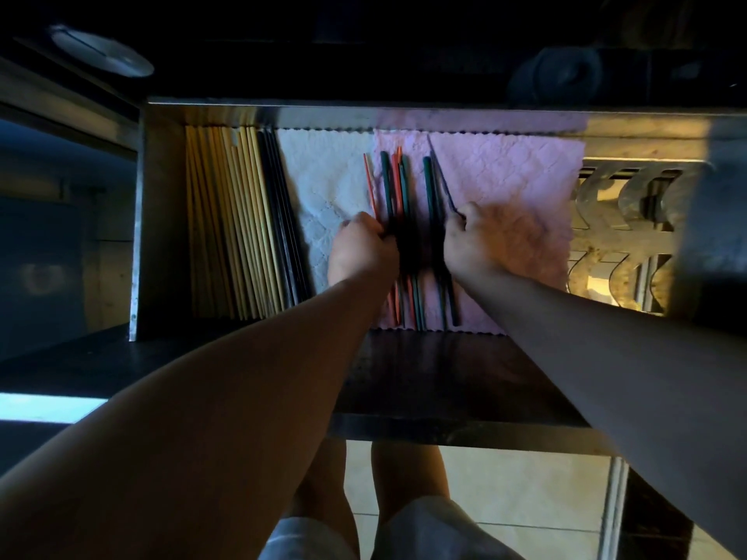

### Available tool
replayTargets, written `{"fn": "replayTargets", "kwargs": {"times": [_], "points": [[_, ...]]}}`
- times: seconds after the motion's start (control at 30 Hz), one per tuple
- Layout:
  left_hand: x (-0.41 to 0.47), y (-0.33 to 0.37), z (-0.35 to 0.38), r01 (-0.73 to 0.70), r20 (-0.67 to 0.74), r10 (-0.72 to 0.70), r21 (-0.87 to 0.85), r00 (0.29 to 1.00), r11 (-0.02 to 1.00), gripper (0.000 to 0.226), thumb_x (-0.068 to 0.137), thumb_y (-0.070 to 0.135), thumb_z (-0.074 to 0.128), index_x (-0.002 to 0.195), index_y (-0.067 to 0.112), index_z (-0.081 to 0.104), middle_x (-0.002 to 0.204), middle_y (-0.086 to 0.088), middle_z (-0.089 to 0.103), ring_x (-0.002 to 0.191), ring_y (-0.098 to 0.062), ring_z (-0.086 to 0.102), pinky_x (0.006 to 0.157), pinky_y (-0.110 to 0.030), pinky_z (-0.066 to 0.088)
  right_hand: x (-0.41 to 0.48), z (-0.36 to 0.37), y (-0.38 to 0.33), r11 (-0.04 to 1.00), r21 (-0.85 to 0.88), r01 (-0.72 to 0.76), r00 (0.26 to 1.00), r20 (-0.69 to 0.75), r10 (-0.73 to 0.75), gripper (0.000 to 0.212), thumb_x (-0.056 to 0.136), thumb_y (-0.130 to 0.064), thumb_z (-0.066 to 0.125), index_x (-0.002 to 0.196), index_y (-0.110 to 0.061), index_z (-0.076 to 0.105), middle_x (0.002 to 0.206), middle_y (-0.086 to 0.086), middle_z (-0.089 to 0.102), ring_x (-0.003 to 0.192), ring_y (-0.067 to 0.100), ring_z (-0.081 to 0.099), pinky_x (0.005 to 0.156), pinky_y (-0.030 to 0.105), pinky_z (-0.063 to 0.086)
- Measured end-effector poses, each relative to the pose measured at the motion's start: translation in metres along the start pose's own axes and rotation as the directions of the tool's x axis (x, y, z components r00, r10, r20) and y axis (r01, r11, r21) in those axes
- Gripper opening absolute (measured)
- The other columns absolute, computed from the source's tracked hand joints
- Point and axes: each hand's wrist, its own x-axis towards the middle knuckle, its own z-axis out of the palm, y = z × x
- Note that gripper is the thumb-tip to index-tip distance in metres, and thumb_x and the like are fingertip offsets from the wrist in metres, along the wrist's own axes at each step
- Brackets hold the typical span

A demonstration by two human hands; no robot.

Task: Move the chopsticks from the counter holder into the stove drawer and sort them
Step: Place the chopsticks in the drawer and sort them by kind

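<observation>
The open metal drawer point(161, 220) is lined with a white cloth point(319, 171) and a pink cloth point(513, 171). Several pale wooden chopsticks point(230, 220) lie in a row at its left, with several black chopsticks point(279, 212) beside them. In the middle lie mixed green chopsticks point(386, 183) and orange chopsticks point(368, 179). My left hand point(359, 248) is closed around that green and orange bunch. My right hand point(481, 240) pinches a thin dark chopstick point(440, 175) that angles up to the left, just right of two more green chopsticks point(429, 187).
A wavy metal rack point(614, 220) fills the drawer's right end. The dark drawer front point(424, 381) lies below my forearms. A stove knob point(566, 72) and a round shiny lid point(101, 50) sit above in shadow. My legs stand on pale floor tiles point(525, 487).
</observation>
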Motion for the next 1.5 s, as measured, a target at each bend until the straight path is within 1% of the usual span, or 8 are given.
{"fn": "replayTargets", "kwargs": {"times": [0.27,0.57,0.77,0.97,1.1,1.27,1.43,1.5], "points": [[0.008,0.012,0.013,0.081,0.085,-0.083,0.029,0.993,0.996,0.031,0.085,0.027,0.063,0.104,0.003,0.068,0.100,-0.020,0.070,0.097,-0.036,0.066,0.064,-0.030,0.041,0.009,0.026,0.006,0.964,0.263,-0.045,0.999,0.024,0.040,0.017,0.084,-0.023,0.059,0.100,-0.016,0.058,0.088,0.000,0.059,0.086,0.020,0.058,0.071,0.025,0.041],[-0.002,0.003,-0.004,0.131,0.066,-0.124,-0.125,0.990,0.983,0.022,0.080,0.026,0.060,0.065,0.011,0.052,0.056,-0.001,0.052,0.053,-0.021,0.049,0.042,-0.026,0.026,0.020,0.033,0.000,0.977,0.194,-0.089,0.995,0.059,0.079,0.024,0.079,-0.034,0.068,0.087,-0.018,0.051,0.088,0.006,0.062,0.083,0.027,0.063,0.074,0.036,0.051],[-0.005,0.010,-0.002,0.213,0.034,-0.213,-0.312,0.977,0.926,0.036,0.079,0.016,0.051,0.107,-0.005,0.061,0.103,-0.027,0.067,0.094,-0.041,0.065,0.070,-0.042,0.053,0.022,0.035,-0.004,0.979,0.170,-0.117,0.991,0.081,0.104,0.033,0.076,-0.036,0.067,0.099,-0.012,0.061,0.093,0.007,0.066,0.089,0.028,0.065,0.075,0.032,0.051],[-0.005,0.017,0.005,0.238,-0.019,-0.271,-0.421,0.963,0.875,0.015,0.082,0.024,0.062,0.090,0.011,0.062,0.083,-0.011,0.066,0.080,-0.028,0.065,0.059,-0.027,0.044,0.015,0.019,0.001,0.982,0.175,-0.067,0.997,0.054,0.058,0.021,0.082,-0.038,0.051,0.081,-0.018,0.057,0.079,0.002,0.058,0.078,0.023,0.057,0.066,0.025,0.036],[-0.001,0.021,0.011,0.199,-0.036,-0.235,-0.413,0.971,0.889,0.008,0.078,0.024,0.069,0.081,0.017,0.067,0.070,0.000,0.066,0.079,-0.025,0.068,0.059,-0.026,0.046,0.004,0.002,-0.003,0.993,0.098,-0.063,0.996,-0.050,0.068,0.029,0.092,-0.031,0.043,0.103,-0.013,0.063,0.091,0.009,0.062,0.066,0.014,0.035,0.056,0.027,0.016],[0.006,0.015,0.021,0.088,-0.011,-0.096,-0.313,0.995,0.946,0.009,0.080,0.028,0.072,0.087,0.029,0.067,0.084,-0.002,0.071,0.084,-0.026,0.067,0.066,-0.026,0.048,-0.012,-0.019,-0.006,0.987,0.154,-0.049,0.998,-0.033,0.055,0.032,0.098,-0.020,0.039,0.120,-0.008,0.060,0.114,0.011,0.059,0.078,0.014,0.042,0.053,-0.016,0.006],[0.007,0.009,0.021,0.088,-0.044,-0.103,-0.252,0.994,0.964,0.019,0.078,0.026,0.071,0.091,0.025,0.057,0.086,-0.002,0.067,0.089,-0.029,0.066,0.075,-0.034,0.052,-0.010,-0.012,-0.005,0.979,0.197,-0.042,0.999,0.000,0.043,0.028,0.098,-0.023,0.038,0.111,-0.011,0.060,0.097,0.008,0.058,0.086,0.023,0.048,0.063,0.023,0.020],[0.007,0.010,0.020,0.111,-0.031,-0.122,-0.241,0.992,0.964,0.025,0.076,0.026,0.070,0.092,0.024,0.051,0.090,-0.004,0.064,0.090,-0.029,0.065,0.075,-0.033,0.050,-0.006,-0.003,-0.006,0.961,0.265,-0.076,0.997,0.039,0.068,0.020,0.095,-0.023,0.038,0.097,-0.016,0.056,0.079,-0.001,0.053,0.072,0.016,0.049,0.058,0.021,0.024]]}}
